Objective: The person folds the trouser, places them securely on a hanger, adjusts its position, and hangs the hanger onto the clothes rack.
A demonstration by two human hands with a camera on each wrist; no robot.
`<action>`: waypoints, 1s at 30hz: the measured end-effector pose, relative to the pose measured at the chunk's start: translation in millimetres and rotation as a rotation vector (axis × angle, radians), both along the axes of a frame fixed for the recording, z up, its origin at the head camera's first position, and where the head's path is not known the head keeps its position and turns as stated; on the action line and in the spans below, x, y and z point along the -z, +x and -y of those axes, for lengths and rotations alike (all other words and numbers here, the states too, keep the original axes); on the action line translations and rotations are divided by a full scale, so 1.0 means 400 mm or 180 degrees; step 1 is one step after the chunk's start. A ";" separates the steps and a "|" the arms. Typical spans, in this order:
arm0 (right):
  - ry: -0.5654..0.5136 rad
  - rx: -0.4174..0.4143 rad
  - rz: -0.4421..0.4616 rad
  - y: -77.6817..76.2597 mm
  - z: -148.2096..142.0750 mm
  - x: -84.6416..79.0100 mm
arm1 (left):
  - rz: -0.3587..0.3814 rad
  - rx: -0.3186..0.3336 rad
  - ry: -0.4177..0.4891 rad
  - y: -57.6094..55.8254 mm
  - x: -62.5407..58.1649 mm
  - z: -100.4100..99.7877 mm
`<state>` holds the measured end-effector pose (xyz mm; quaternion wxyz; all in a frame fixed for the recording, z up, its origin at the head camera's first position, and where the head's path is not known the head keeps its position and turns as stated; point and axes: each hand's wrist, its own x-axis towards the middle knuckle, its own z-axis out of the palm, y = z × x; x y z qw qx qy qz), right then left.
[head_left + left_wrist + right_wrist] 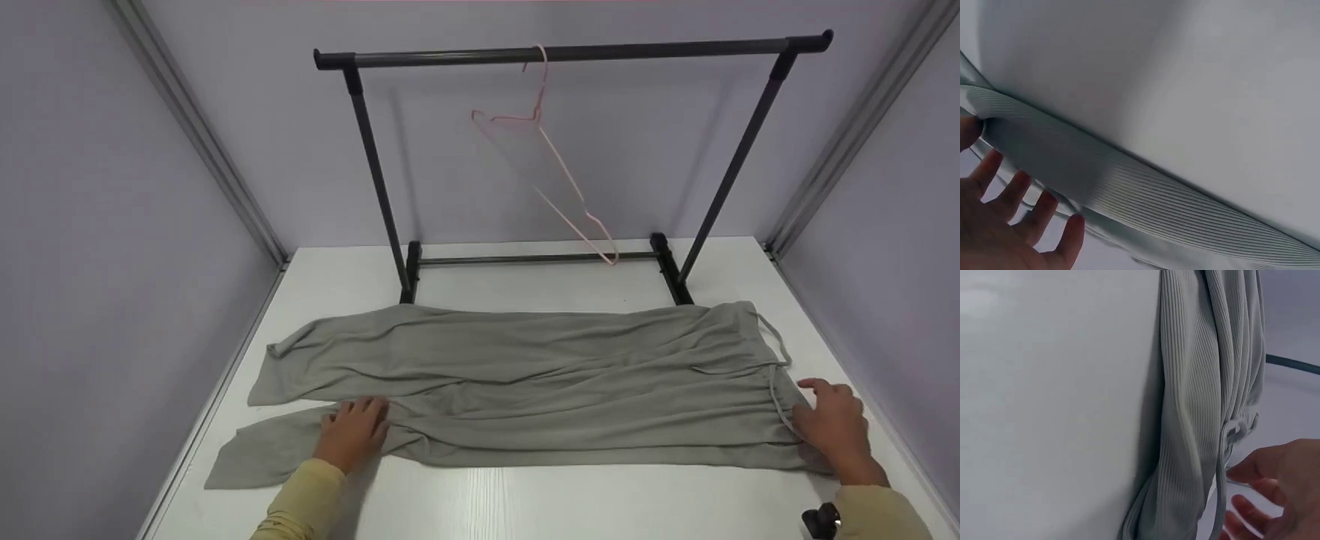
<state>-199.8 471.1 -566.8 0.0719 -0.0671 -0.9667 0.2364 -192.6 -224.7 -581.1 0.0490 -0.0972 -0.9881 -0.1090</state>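
Note:
A pair of grey ribbed pants (525,390) lies sideways on the white table, legs to the left and waistband to the right. On the near leg rests my left hand (352,433). In the left wrist view its fingers (1041,214) are spread along the ribbed cloth, and the thumb touches the fabric near a fold. My right hand (834,424) is at the waistband's near end, fingers loosely bent beside the drawstring (774,394). The right wrist view shows the right fingertips close to the waist edge with no cloth gripped between them.
Behind the pants stands a black garment rack (645,51) on the white table (480,502). A pink wire hanger (562,159) hangs from its bar. Grey panel walls (112,262) enclose the table at the left, right and back.

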 end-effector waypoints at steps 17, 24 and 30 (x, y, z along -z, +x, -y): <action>0.0046 -0.1317 0.0308 -0.158 0.289 0.057 | 0.0135 -0.0108 0.0087 -0.102 0.017 -0.004; -0.0224 -0.1371 0.0490 -0.160 0.283 0.070 | 0.1135 0.0354 0.0626 -0.129 -0.042 0.042; -0.0254 -0.1370 0.0568 -0.161 0.281 0.088 | 0.1718 0.0193 0.0372 -0.127 -0.112 0.073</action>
